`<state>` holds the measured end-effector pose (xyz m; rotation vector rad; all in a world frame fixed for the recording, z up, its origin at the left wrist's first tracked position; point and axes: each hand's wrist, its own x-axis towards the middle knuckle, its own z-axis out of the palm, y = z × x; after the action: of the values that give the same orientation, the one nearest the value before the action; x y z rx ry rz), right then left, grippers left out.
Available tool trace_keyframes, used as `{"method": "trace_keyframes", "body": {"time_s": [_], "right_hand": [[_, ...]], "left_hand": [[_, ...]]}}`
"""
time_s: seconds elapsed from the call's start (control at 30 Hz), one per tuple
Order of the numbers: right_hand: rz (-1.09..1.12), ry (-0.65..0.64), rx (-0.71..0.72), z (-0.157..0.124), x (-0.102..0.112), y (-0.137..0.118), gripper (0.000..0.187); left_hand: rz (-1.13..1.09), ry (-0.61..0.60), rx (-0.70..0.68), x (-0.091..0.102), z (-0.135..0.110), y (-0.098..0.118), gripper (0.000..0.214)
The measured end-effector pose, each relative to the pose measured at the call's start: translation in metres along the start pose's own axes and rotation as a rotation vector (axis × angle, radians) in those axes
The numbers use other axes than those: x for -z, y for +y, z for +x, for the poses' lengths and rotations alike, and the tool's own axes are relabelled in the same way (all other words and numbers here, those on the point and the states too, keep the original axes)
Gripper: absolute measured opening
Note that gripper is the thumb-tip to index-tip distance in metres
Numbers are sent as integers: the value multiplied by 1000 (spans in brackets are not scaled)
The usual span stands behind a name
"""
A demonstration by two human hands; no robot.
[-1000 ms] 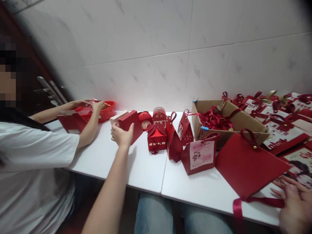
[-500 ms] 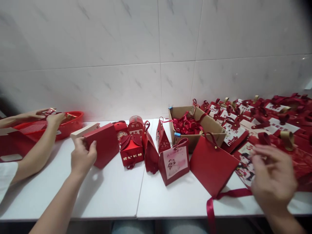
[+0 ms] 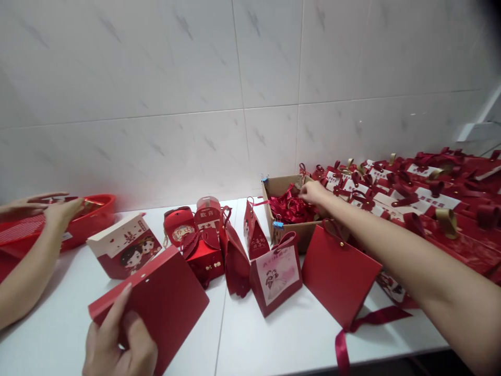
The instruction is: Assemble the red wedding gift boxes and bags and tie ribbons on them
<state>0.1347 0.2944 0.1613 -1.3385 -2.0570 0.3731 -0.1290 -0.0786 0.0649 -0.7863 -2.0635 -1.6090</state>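
A folded red card gift box [image 3: 168,303] with two small holes near its top edge is held by my left hand [image 3: 121,337], thumb and fingers closed around it. My right hand [image 3: 312,193] reaches into an open cardboard box [image 3: 274,184], its fingers bent together at the dark red ribbons [image 3: 291,206] inside; the fingertips are partly hidden. Beyond the held box stands a cream-and-red gift box [image 3: 125,245] with a cartoon couple. In front of the cardboard box is a plain red triangular bag [image 3: 340,274] with a ribbon handle and a loose ribbon [image 3: 379,317] at its base.
Several decorated red boxes [image 3: 207,256] and a triangular box with a pink picture [image 3: 277,277] stand mid-table. Rows of red bags [image 3: 434,198] fill the right. At left, another person's hands [image 3: 64,211] are over a red basket [image 3: 104,209]. A tiled wall [image 3: 176,146] backs the white table.
My left hand has brought the red gift box closer and lower, away from the cartoon-couple box. My right hand has moved from the right front into the cardboard box. The view has shifted slightly.
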Motion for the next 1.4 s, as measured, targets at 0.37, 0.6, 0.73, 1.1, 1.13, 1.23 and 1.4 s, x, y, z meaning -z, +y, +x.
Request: {"method": "trace_keyframes", "body": {"time_s": [0.37, 0.6, 0.73, 1.1, 1.13, 1.23, 1.4], "right_hand": [[18, 36, 68, 14, 6, -20, 40], [2, -632, 288, -42, -35, -13, 43], [-56, -674, 256, -55, -42, 2, 42], [-43, -214, 40, -22, -36, -1, 27], [-24, -188, 18, -18, -33, 0, 28], [22, -115, -13, -12, -28, 3, 27], [31, 33, 2, -5, -12, -2, 21]], "left_hand": [[99, 134, -196, -12, 0, 3, 55], [139, 101, -176, -12, -2, 6, 59], [146, 103, -192, -10, -3, 3, 63], [173, 104, -121, -11, -3, 5, 57], [171, 104, -121, -11, -3, 6, 56], [170, 103, -125, -11, -3, 7, 56], [170, 97, -146, -12, -2, 6, 58]]}}
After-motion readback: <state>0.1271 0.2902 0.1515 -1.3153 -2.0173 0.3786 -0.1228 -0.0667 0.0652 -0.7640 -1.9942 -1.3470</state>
